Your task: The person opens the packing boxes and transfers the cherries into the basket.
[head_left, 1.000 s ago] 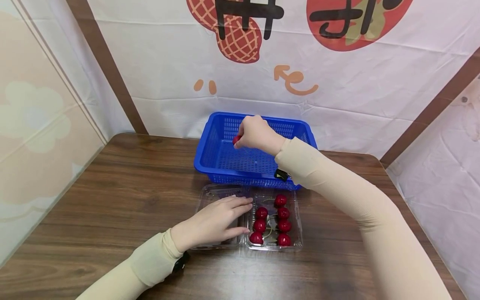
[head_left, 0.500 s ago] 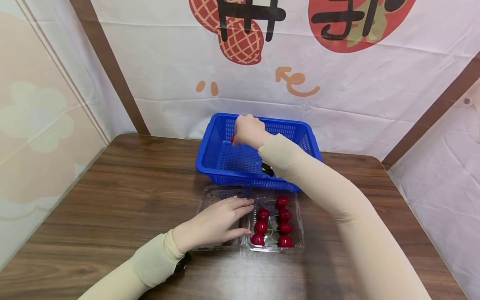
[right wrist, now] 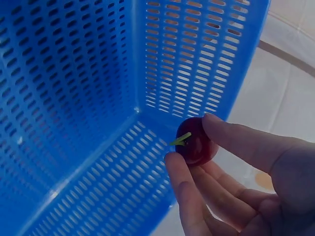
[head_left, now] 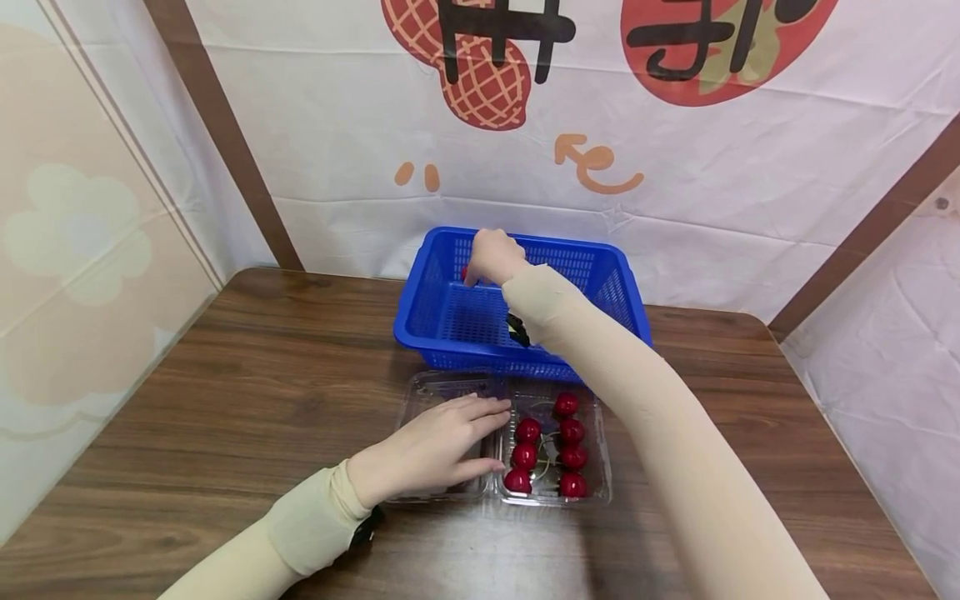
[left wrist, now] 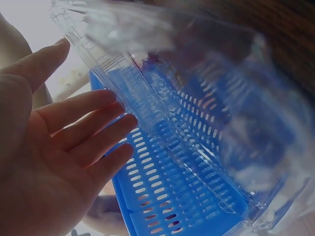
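Over the left part of a blue perforated basket (head_left: pixel 420 340), my right hand (head_left: pixel 495 257) holds a dark red cherry (right wrist: pixel 197 142). The right wrist view shows thumb and fingers pinching the fruit, its green stem pointing into the basket. My left hand (head_left: pixel 438 442) lies with straight fingers over the lid half of a clear plastic clamshell box (head_left: pixel 603 492). Its fingertips reach the hinge between the two halves. Inside the right half sit several red cherries (head_left: pixel 572 431) with stems, in two rows. In the left wrist view the clear plastic (left wrist: pixel 206 147) is close to the fingers.
A brown wooden table (head_left: pixel 247 400) bears everything. Behind the basket hangs a white printed cloth (head_left: pixel 337 125), and another cloth wall (head_left: pixel 82 233) stands at the left. The box lies just in front of the basket.
My right hand, still holding the cherry, has moved slightly left and lower over the basket, and its forearm has swung left. The left hand stays in place on the box.
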Demonstrator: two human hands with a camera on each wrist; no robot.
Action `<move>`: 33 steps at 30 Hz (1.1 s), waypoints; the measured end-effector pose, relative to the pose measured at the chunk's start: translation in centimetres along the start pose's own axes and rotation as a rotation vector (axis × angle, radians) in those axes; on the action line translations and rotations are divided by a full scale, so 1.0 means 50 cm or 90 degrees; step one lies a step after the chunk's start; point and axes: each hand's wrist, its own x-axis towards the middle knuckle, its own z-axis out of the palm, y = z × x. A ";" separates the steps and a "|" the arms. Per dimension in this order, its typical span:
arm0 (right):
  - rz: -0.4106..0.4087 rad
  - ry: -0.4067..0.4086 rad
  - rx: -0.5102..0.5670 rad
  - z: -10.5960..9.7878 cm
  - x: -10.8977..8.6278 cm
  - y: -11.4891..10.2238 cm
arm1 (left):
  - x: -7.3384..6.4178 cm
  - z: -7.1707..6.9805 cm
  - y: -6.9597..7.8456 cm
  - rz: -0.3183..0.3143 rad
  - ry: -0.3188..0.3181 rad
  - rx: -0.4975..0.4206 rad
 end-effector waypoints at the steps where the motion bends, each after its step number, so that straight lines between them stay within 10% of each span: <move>1: -0.002 -0.007 0.005 0.003 0.003 0.001 | 0.000 0.001 0.000 0.000 0.000 -0.001; 21: -0.220 -0.091 -0.040 0.069 0.075 0.034 | -0.001 0.000 -0.002 0.008 0.004 0.002; 33: -0.179 -0.209 -0.006 0.097 0.087 0.027 | -0.001 -0.002 0.000 0.005 0.001 -0.002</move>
